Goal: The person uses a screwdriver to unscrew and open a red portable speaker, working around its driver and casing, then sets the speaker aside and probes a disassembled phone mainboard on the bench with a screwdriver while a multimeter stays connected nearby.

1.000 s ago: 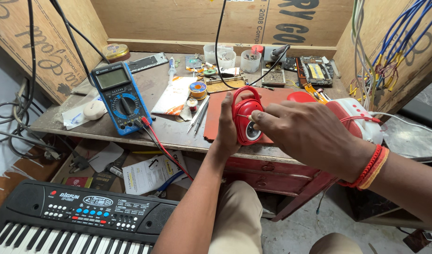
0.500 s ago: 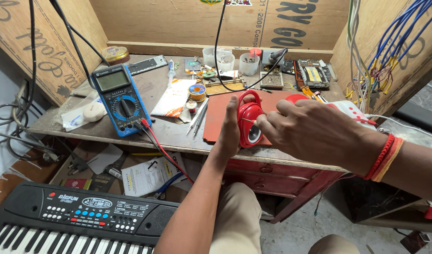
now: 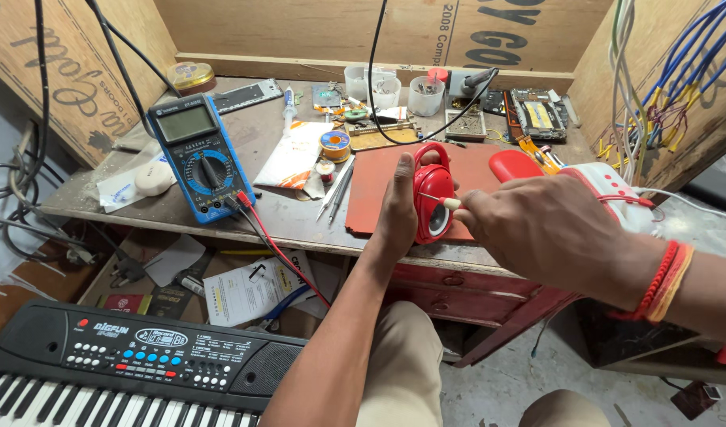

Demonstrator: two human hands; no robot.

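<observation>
My left hand [image 3: 396,212] grips a small red round speaker [image 3: 431,194] upright at the front edge of a red work mat [image 3: 386,178]. The speaker has a carry handle on top and a silvery cone facing me. My right hand [image 3: 548,233], with red and orange threads on the wrist, holds a thin screwdriver [image 3: 440,201] by its pale handle. The metal tip touches the speaker's front. A red speaker cover [image 3: 513,164] lies on the mat behind my right hand.
A blue multimeter [image 3: 198,154] with red and black leads lies at the left of the bench [image 3: 292,221]. Solder spool [image 3: 334,145], plastic cups [image 3: 379,85] and circuit boards [image 3: 537,111] crowd the back. A black keyboard [image 3: 126,364] sits lower left. Coloured wires [image 3: 663,79] hang at right.
My right hand has drawn back to the right from over the speaker's front, and a screwdriver now shows in it with its tip against the speaker. The left hand keeps its grip.
</observation>
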